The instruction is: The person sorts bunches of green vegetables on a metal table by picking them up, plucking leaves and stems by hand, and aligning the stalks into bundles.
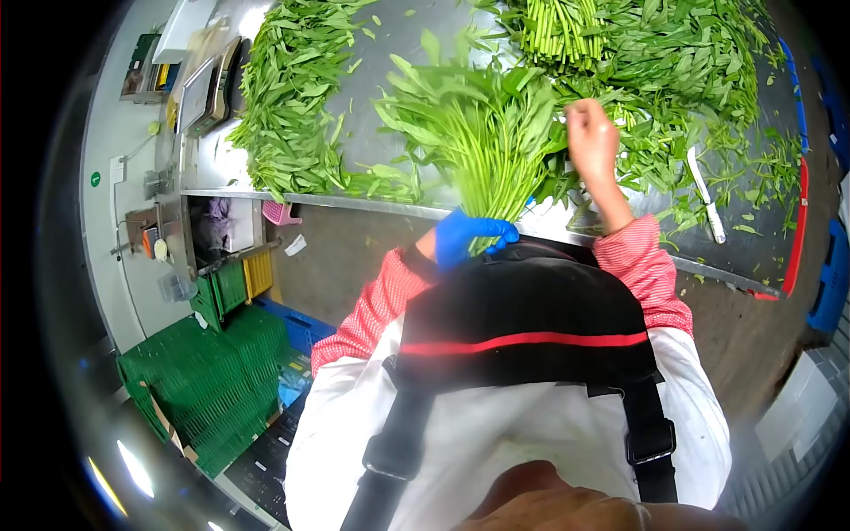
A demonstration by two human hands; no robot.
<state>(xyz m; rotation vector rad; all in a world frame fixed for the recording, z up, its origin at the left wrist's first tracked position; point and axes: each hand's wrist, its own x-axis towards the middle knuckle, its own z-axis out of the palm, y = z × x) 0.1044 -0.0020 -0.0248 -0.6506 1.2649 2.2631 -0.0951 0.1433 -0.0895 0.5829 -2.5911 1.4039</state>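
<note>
My left hand (474, 237), in a blue glove, is closed round the stem ends of a bunch of water spinach (487, 133). The bunch fans out away from me, leaves at the far end, over the table's near edge. Just right of its leaves is my right hand (591, 137), bare and raised, with the fingers curled together. Whatever those fingers may pinch is too small or hidden to make out. A white-handled knife (706, 195) lies to the right among scattered leaves.
More greens are heaped along the left of the metal table (376, 80) and at its right (682, 66). Stacked stems (562, 31) lie at the back. A scale (205, 93) stands far left. Green crates (208, 380) are on the floor at lower left.
</note>
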